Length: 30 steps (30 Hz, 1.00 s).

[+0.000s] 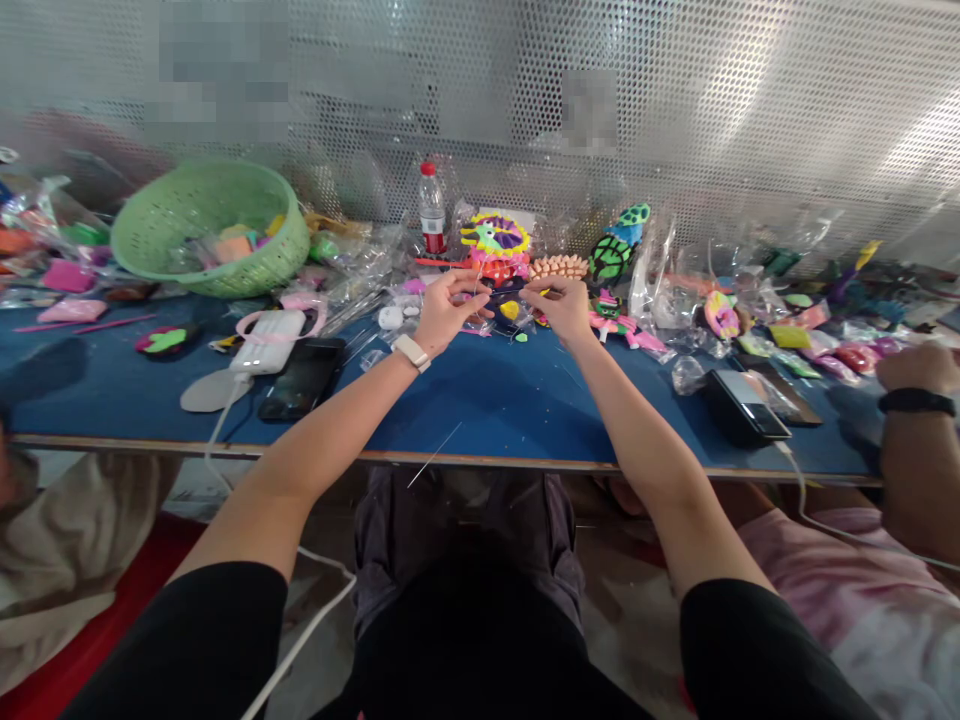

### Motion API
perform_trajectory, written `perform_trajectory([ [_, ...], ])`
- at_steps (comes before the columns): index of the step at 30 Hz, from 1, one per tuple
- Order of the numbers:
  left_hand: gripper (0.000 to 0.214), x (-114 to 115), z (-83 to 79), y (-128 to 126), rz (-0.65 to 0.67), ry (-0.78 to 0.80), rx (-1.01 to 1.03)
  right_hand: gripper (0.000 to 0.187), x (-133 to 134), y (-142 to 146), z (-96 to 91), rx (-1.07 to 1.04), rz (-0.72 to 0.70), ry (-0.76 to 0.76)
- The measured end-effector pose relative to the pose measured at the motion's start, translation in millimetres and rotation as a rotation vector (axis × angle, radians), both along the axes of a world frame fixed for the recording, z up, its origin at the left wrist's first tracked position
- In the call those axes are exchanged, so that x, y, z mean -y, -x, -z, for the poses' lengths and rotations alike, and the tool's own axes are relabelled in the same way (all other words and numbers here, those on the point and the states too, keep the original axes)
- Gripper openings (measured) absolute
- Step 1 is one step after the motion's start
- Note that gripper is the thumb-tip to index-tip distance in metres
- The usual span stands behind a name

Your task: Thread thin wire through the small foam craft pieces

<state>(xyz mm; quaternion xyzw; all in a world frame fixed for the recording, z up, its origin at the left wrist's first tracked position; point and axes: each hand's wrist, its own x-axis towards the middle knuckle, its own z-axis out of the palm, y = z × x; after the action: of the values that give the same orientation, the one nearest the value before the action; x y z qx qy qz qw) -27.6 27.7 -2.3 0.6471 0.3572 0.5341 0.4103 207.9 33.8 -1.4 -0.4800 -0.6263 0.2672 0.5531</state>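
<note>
My left hand (448,308), with a white watch on its wrist, is raised over the blue table (480,400), its fingers pinched together. My right hand (564,308) is a little to the right of it, also pinched. Between them is a small thin item (501,290), too small to name. Just beyond the hands lie colourful clay figures: a purple and yellow round one (495,236), an orange beaded piece (559,266) and a green turtle (611,255).
A green basket (214,225) with clay pieces stands at back left, a water bottle (431,210) at back centre. A white power bank (266,340) and black phone (304,378) lie left; another black device (742,405) right. Another person's arm (919,420) rests at far right. Plastic bags lie around.
</note>
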Motion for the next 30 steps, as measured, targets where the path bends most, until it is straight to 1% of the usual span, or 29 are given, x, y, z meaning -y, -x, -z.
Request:
perform_trajectory([
  [2,0.045,1.3,-1.4,-0.4,-0.018,0.016,-0.014,0.035,2.8,2.5,-1.5,0.006,-0.010,-0.007],
  [6,0.043,1.6,-2.1,-0.5,-0.026,0.016,-0.032,0.031,5.3,4.8,-4.5,0.019,-0.027,-0.082],
  [11,0.047,2.2,-0.5,-0.1,-0.007,-0.003,-0.042,0.028,4.1,6.3,-4.0,-0.025,-0.025,-0.031],
  [13,0.049,1.6,0.9,-0.4,-0.006,0.000,-0.047,0.023,3.4,6.9,-4.0,-0.049,0.008,-0.089],
  [16,0.046,-2.1,4.1,-1.5,-0.033,0.014,-0.041,0.020,6.7,7.1,-8.9,-0.110,0.055,-0.233],
  [18,0.043,-6.1,6.8,-1.9,-0.066,0.022,-0.022,0.023,14.7,7.8,-15.7,-0.128,0.026,-0.260],
  [19,0.042,-8.3,8.2,-1.8,-0.087,0.028,-0.010,0.026,20.8,8.9,-19.5,-0.118,-0.031,-0.237],
  [21,0.040,-12.5,11.2,-0.9,-0.120,0.044,0.013,0.034,36.1,13.9,-26.2,-0.072,-0.248,-0.142],
  [23,0.037,-16.1,13.9,0.6,-0.131,0.051,0.023,0.042,53.5,23.6,-29.4,0.005,-0.600,0.016],
  [25,0.034,-18.6,16.3,1.8,-0.130,0.057,0.028,0.043,70.0,37.3,-27.9,0.109,-0.958,0.194],
  [26,0.032,-19.5,17.2,2.2,-0.127,0.061,0.030,0.043,77.0,44.7,-25.7,0.153,-1.084,0.271],
  [27,0.031,-20.2,18.1,2.3,-0.125,0.066,0.033,0.042,82.6,51.9,-23.1,0.187,-1.167,0.333],
  [28,0.030,-20.6,18.8,2.2,-0.121,0.070,0.035,0.042,86.8,58.2,-20.3,0.209,-1.212,0.379],
  [30,0.029,-21.0,19.9,1.5,-0.109,0.071,0.035,0.040,91.0,66.7,-16.1,0.246,-1.245,0.438],
])
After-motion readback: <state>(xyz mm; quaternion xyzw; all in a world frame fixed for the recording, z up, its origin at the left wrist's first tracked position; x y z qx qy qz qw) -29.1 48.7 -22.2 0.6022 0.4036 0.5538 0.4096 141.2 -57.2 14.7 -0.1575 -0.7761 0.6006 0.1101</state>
